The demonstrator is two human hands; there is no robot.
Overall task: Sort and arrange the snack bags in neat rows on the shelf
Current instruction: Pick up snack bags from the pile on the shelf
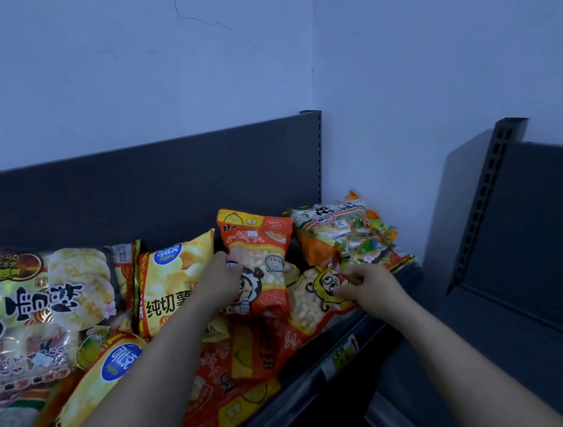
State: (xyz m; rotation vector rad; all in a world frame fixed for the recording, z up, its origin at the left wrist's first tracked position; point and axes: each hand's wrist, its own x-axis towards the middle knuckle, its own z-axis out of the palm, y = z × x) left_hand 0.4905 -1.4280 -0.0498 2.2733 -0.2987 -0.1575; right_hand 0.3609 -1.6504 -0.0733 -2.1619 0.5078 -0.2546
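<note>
Sorting step in hand at the right end of the shelf [411,274]. We note the left hand [219,283] at the left edge of an upright orange bag [259,250], its fingers [227,261] curled round that edge and clamped on it. The bag leans back near the dark back panel [133,193]. The right hand [369,285] pinches the near end of a cartoon-face bag [310,300], which lies flat just beside the upright one.

We judge the job partway done. More orange bags [243,365] lie flat and overlapping at the front, not yet in rows. The next move calls for lifting the flat bag clear, turning it upright and seating it against the standing one without toppling it.

Edges and room:
- The yellow chip bag [173,279] crowds the left hand's side.
- A mixed-pack bag [337,232] fills the back right corner.
- Open room is narrow, only a dark gap between the orange bag and the mixed pack.
- The front rail [291,405] with its price tag [341,352] runs right under the flat bags, so we think a careless slide could send one off the edge.
</note>
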